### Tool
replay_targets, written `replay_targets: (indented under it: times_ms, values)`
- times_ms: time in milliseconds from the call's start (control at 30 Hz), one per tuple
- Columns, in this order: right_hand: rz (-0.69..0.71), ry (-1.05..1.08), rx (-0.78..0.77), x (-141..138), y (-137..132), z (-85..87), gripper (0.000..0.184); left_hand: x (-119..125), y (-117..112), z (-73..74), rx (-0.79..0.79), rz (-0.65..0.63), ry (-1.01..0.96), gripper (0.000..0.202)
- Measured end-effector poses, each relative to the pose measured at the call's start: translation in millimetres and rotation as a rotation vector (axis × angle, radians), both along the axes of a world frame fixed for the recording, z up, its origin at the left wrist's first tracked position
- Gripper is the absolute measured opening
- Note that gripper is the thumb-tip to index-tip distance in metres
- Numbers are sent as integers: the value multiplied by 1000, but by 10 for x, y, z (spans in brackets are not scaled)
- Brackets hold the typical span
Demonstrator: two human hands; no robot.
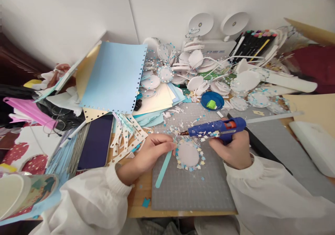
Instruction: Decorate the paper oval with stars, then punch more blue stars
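Observation:
My right hand (232,149) is wrapped around the handle of a blue hot glue gun (206,129), whose nozzle points left and is specked with small paper bits. Between the thumb and fingers of my left hand (154,149), closed in a pinch, is a flat teal craft stick (164,170) that slants down toward me. Just below the nozzle lies a round white paper disc (187,154), ringed with small blue, white and cream paper flowers. It rests on the grey cutting mat (193,193), close beside my left fingertips.
Decorated white discs (166,73) pile up along the wall. A blue dish (217,100) holds a green piece. Blue punched paper (115,74) leans at the left, near a dark phone (96,142) and a paper cup (15,195). Markers (251,46) stand behind.

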State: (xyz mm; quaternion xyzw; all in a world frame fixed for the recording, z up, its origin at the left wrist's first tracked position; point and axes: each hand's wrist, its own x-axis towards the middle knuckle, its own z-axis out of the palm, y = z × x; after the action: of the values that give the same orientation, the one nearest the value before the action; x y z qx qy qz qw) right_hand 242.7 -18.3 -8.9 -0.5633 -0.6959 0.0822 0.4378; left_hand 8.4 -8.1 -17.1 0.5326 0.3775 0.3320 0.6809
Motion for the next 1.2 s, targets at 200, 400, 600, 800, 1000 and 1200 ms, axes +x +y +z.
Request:
replay_targets:
  times_ms: [200, 400, 600, 800, 1000, 1200]
  values:
    - [5, -40, 60, 21, 8, -16, 18, -9, 2, -27, 2, -14, -12, 33]
    - [25, -59, 99, 32, 17, -19, 17, -8, 5, -20, 1, -27, -23, 31]
    - [-7, -66, 118, 35, 17, -42, 16, -12, 14, -16, 24, -45, -28, 30]
    - [-13, -76, 125, 32, 15, -52, 19, -26, 12, -48, 24, -55, -17, 30]
    - [-27, -107, 149, 38, 16, -44, 16, -22, 13, -53, 24, -54, -11, 31]
    - [-22, -125, 177, 33, 19, -38, 17, -22, 13, -36, 19, -58, -11, 30]
